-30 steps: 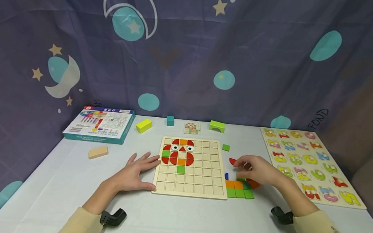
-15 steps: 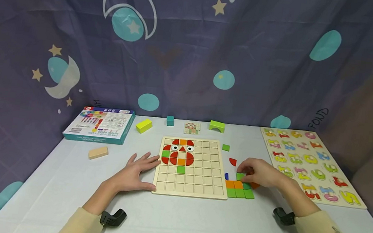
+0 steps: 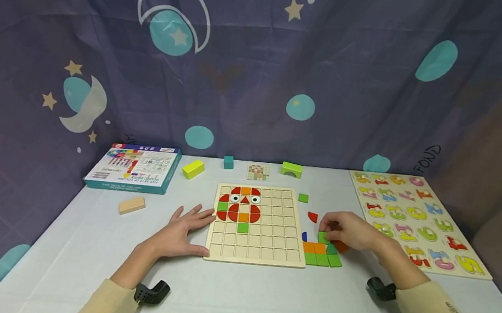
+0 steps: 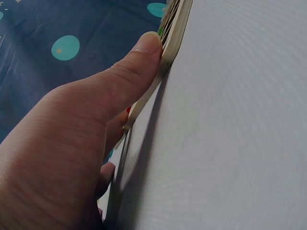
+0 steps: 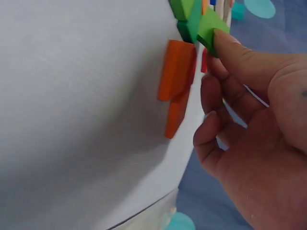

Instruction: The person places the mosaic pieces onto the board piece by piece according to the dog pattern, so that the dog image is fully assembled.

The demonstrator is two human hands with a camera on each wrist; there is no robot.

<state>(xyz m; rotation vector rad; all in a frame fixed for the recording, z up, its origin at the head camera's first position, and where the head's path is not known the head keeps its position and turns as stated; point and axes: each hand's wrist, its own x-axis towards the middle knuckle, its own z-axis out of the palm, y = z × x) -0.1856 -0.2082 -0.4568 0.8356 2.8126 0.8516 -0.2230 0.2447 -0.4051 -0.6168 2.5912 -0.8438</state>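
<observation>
My left hand (image 3: 179, 234) rests with spread fingers along the left edge of the gridded wooden board (image 3: 268, 243); in the left wrist view its thumb (image 4: 146, 45) touches the board's rim. Red, orange and green tiles and two eye tiles form a face in the board's upper left, with a green tile (image 3: 243, 227) below. Right of the board, my right hand (image 3: 351, 231) pinches a green square tile (image 5: 209, 29) between thumb and fingers, just above other loose pieces. Orange pieces (image 5: 176, 72) lie beside its fingertips. A red quarter-round piece (image 3: 312, 217) lies left of that hand.
Green tiles (image 3: 322, 260) and orange tiles (image 3: 314, 248) lie by the board's lower right corner. Behind stand a teal cube (image 3: 229, 162), picture card (image 3: 258, 172) and green arch (image 3: 291, 170). A box (image 3: 132, 168) lies left, a number puzzle (image 3: 416, 224) right.
My right hand has drawn back from the red quarter-round piece, leaving it on the table, and shifted slightly right to the green square tile. The left hand stays at the board.
</observation>
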